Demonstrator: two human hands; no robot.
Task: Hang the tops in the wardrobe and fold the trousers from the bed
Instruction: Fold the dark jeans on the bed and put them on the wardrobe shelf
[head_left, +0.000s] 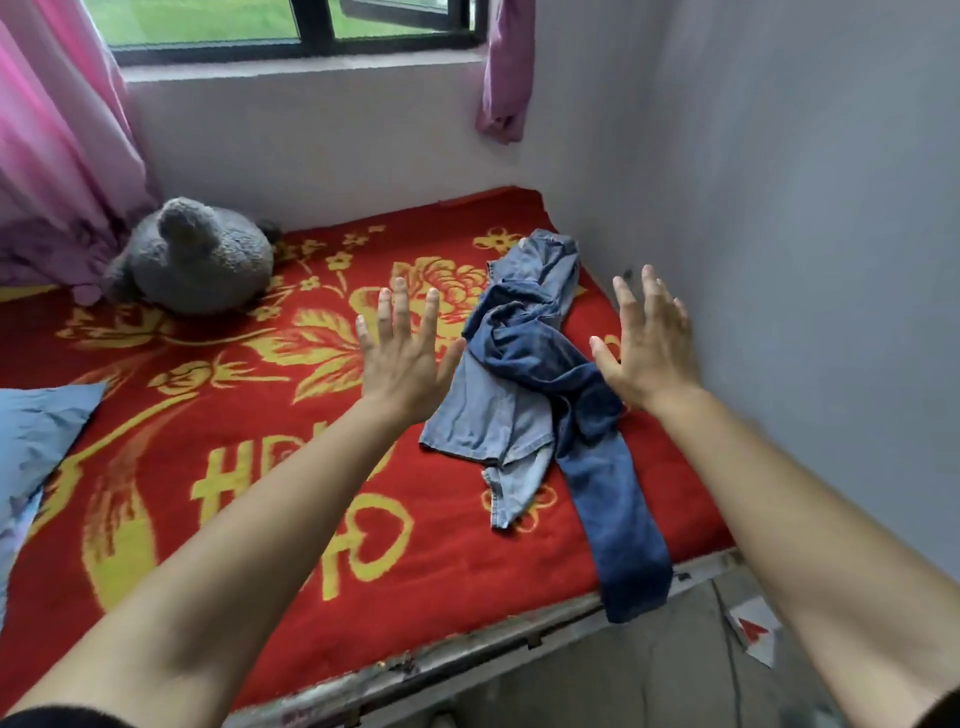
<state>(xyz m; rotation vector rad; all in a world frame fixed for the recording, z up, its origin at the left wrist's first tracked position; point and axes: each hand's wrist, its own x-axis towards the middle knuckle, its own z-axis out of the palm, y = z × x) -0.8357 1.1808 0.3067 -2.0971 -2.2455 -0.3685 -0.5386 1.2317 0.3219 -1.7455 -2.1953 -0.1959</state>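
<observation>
Forearms first, since they're closest: both bare, coming in from the bottom corners and reaching out over the bed (270, 426) with its red and yellow flowery blanket.

Everything else I'll place off the trousers heap (524, 364), which sits on the right end of the bed. Way off to its left there's a blue pillow (36, 431), and behind that a grey plush toy (202, 260) under a pink curtain (57, 156).

The left hand (402, 358) is just left of the heap, palm down. Its fingers (400, 306) are straight and spread wide, gripping nothing, and the thumb tip sits right by the heap's edge. Can't tell if it touches.

The heap is two pairs tangled together. A light blue pair (488, 415) is on the left, and a dark blue pair (613, 499) has one leg hanging off the bed's near edge.

The right hand (649, 353) is just right of the heap, fingers (626, 304) also splayed apart and holding nothing. So the heap lies between the two hands, a bit below the fingertips. Right of all that is a plain grey wall (805, 260).
</observation>
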